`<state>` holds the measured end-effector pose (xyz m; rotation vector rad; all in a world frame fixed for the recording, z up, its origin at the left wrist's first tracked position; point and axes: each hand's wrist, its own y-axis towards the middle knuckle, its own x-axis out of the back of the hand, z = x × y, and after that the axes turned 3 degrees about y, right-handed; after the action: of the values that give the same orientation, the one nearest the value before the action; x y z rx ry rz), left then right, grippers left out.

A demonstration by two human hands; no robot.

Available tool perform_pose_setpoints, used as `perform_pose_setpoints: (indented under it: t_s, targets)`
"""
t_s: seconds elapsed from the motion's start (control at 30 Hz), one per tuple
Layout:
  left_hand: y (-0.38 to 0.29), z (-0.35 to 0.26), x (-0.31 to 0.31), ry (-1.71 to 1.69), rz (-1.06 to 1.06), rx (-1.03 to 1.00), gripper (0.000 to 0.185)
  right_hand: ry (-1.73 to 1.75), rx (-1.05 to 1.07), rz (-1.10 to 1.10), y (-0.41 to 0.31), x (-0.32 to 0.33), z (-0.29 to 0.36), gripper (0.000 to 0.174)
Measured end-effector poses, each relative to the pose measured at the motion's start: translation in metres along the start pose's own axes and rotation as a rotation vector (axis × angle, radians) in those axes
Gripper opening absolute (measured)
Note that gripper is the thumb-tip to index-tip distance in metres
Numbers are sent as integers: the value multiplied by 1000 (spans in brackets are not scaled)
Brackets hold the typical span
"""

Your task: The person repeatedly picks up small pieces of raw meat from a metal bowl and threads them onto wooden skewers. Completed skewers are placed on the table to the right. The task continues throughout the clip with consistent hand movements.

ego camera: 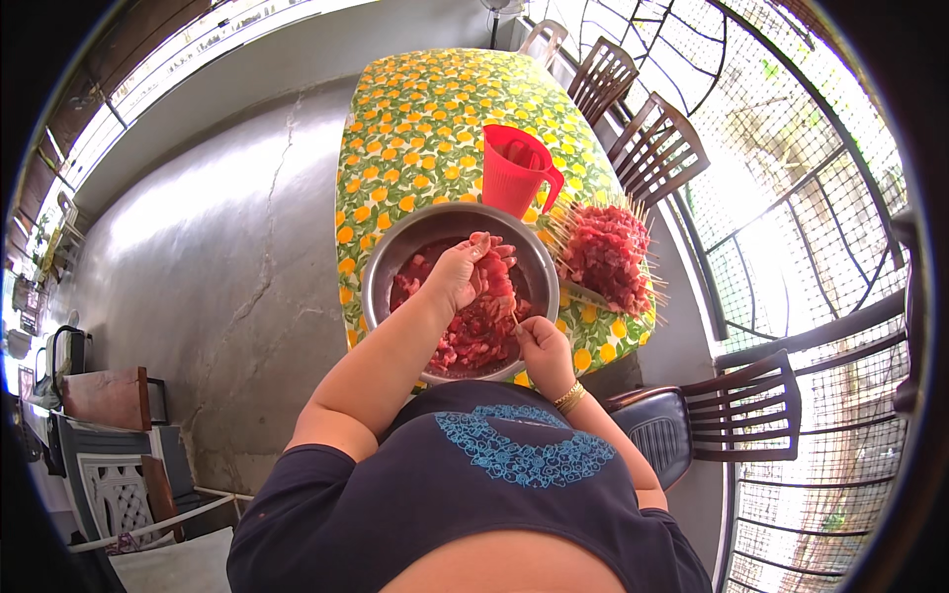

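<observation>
Raw red meat pieces (471, 333) lie in a round stainless steel bowl (378, 285) at the table's near edge. Over the bowl, my left hand (463, 270) is closed around meat threaded on a skewer. My right hand (545, 348), with a gold bracelet at the wrist, pinches the bare lower end of the wooden skewer (514, 317) at the bowl's right rim. To the right of the bowl, a tall pile of skewered raw meat (608, 252) rests on a tray or board whose edge barely shows, with stick ends poking out on both sides.
A red plastic pitcher (511, 174) stands just behind the bowl on the orange-patterned tablecloth (415, 126). Wooden chairs (656, 148) line the table's right side. A dark padded chair (656, 426) is close by my right arm. Beyond the chairs is a metal grille (786, 215).
</observation>
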<state>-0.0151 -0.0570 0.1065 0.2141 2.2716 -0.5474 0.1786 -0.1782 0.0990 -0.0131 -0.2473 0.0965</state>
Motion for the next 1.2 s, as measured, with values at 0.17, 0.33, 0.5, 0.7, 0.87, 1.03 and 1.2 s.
perform_pose_setpoints:
  t_s: [0.17,0.33,0.5,0.7,0.87,1.03,1.2]
  targets:
    - [0,5,-4,-16,-1,-37,18,-43,21,-28,0,-1,0,15]
    - [-7,7,-12,38,-38,-23,13,-64,38,-50,0,-3,-2,14]
    - [-16,6,-18,7,-27,-18,15,-85,9,-53,1,-5,0,13]
    - [-21,5,-15,21,-9,7,14,-73,16,-45,2,-9,3,12]
    - [-24,-1,-13,-24,-20,-11,15,-85,65,-41,4,-13,2,11]
    - [-28,1,-11,33,9,51,16,-76,86,-54,7,-16,3,10]
    - [-27,6,-7,58,20,37,14,-72,56,-58,8,-18,7,10]
